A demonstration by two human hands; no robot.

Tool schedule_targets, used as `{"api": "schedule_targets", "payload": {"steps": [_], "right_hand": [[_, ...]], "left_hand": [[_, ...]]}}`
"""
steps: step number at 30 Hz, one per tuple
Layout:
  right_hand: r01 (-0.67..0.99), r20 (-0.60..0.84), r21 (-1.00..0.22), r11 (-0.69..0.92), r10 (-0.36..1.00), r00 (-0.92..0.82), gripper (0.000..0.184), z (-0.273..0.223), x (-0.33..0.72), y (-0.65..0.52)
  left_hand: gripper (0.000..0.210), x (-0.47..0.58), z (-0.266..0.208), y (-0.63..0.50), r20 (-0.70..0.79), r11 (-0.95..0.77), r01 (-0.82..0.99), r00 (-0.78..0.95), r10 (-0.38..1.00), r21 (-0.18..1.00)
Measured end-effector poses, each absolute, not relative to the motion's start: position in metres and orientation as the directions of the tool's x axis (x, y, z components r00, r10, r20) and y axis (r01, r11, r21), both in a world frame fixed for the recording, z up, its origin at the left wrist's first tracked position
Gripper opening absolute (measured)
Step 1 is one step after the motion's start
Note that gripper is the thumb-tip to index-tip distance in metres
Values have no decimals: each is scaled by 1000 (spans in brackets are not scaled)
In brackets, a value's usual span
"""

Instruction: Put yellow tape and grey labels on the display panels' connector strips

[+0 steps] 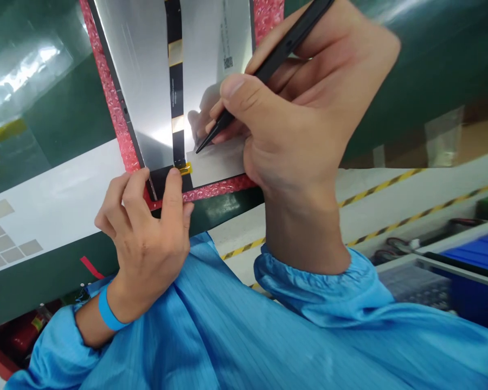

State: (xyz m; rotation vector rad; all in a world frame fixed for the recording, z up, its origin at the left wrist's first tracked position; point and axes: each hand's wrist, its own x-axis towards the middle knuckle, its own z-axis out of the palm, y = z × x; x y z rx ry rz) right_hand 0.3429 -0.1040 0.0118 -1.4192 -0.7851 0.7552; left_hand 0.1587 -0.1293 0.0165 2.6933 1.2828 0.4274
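Beside the panel (pixel 140 70), white sheet (pixel 73 197)

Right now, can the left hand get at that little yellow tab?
Probably yes: the left hand has a fingertip right at the yellow tab, and the black tool in the right hand doesn't seem to block it.

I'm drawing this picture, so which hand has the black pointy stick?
The right hand has the black pointy stick, gripped like a pen. The left hand has no stick; it rests by the small yellow tab.
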Motion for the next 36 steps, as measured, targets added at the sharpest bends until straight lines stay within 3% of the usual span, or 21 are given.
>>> {"api": "schedule_targets", "payload": {"steps": [4, 10, 15, 20, 24, 28, 33, 36], "right_hand": [[-9, 25, -999, 37, 812, 584, 31, 10, 341, -105], [-32, -70, -997, -64, 788, 612, 32, 5, 340, -107], [-12, -4, -1000, 4, 763, 646, 28, 1, 339, -105], [-18, 14, -999, 34, 760, 649, 28, -3, 339, -103], [-10, 42, -998, 64, 763, 645, 29, -8, 340, -102], [-10, 70, -995, 102, 743, 665, 22, -11, 340, -101], [-109, -27, -992, 67, 722, 692, 21, -14, 337, -101], [-232, -117, -971, 53, 744, 658, 29, -13, 338, -102]], "left_hand": [[51, 169, 19, -133, 174, -639, 741, 615, 769, 208], [51, 170, 17, -134, 127, -584, 780, 571, 811, 224], [49, 158, 14, -136, 149, -519, 833, 498, 854, 192], [58, 159, 11, -139, 195, -561, 809, 529, 826, 175], [63, 172, 16, -144, 145, -571, 807, 554, 820, 148], [46, 184, 21, -148, 124, -627, 766, 615, 779, 139], [44, 185, 23, -142, 212, -633, 773, 626, 751, -42], [50, 172, 34, -126, 209, -535, 844, 527, 824, -17]]}}
